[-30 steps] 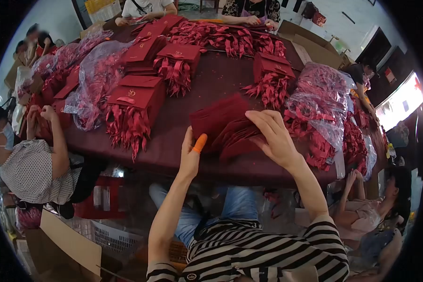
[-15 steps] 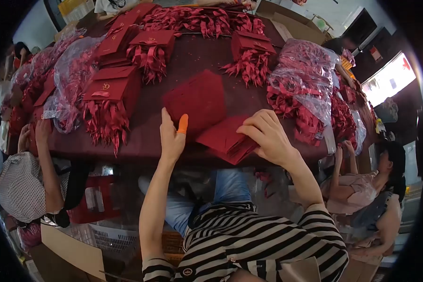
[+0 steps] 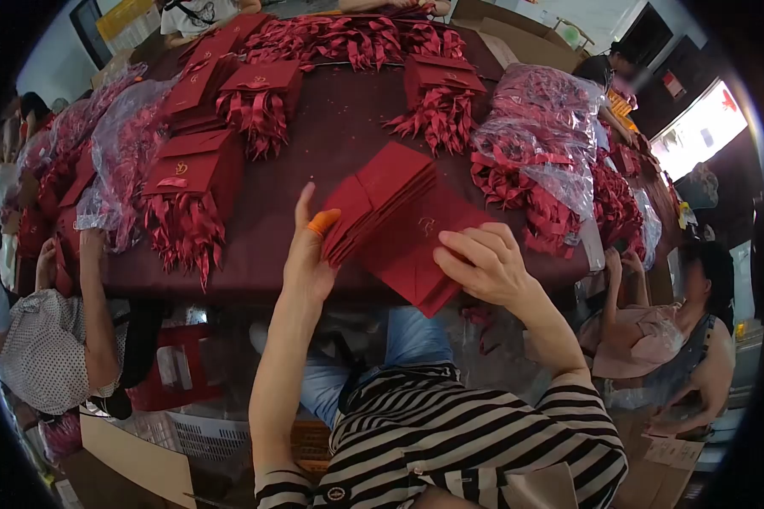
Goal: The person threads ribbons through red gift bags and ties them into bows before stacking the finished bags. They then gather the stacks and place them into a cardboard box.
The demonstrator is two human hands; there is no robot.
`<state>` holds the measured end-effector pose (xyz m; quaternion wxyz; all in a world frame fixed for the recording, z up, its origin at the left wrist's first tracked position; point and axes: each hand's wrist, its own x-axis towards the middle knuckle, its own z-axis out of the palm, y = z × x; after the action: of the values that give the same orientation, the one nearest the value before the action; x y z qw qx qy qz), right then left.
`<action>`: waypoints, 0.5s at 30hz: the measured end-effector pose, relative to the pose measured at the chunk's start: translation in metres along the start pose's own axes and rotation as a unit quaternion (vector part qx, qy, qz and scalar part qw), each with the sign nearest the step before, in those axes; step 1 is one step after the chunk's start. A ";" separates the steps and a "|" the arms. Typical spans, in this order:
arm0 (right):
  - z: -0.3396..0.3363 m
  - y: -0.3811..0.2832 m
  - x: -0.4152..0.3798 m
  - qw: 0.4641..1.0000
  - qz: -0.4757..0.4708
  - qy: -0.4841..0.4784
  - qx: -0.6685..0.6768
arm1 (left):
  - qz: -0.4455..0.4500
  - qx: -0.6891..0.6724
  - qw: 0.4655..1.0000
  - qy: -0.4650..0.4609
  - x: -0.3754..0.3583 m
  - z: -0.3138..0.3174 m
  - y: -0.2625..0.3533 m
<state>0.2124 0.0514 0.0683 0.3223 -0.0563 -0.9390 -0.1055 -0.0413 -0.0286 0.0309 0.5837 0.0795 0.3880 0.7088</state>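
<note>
My left hand [image 3: 307, 261], with an orange finger cot on one digit, grips a small stack of flat red paper bags [image 3: 390, 182] by its lower left edge. One finger sticks up apart from the stack. My right hand [image 3: 488, 265] pinches the right edge of more red paper bags [image 3: 416, 246], with a gold emblem showing on the top face. The two bunches overlap, the left one lying higher and over the right one. Both are held above the near edge of the dark red table [image 3: 314, 199].
Piles of red bags with dangling ribbons stand at left [image 3: 191, 165], upper left [image 3: 263, 81] and upper right [image 3: 446, 81]. A plastic-wrapped ribbon bundle [image 3: 539, 127] lies at right. People sit at both sides; a white crate [image 3: 208, 437] stands below left.
The left stack has turned and tilted, its layered edges now showing, and shifted right over the other bags. The right bags have swung to show their emblem face. The view has shifted slightly.
</note>
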 end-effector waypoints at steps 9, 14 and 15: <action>-0.019 0.030 0.055 0.985 -0.041 -0.160 0.053 | -0.096 0.085 0.992 -0.007 0.012 -0.009 -0.006; -0.005 0.070 0.082 0.953 0.046 -0.226 0.195 | -0.104 0.493 0.859 -0.087 0.036 -0.041 0.022; -0.001 0.074 0.089 0.954 0.045 -0.226 0.194 | 0.002 0.590 0.806 -0.052 0.036 -0.043 0.016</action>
<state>0.1561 0.1261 0.1357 0.1113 -0.0574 -0.9862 0.1084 -0.0885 -0.0161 -0.0006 0.4420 0.4463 0.7002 0.3394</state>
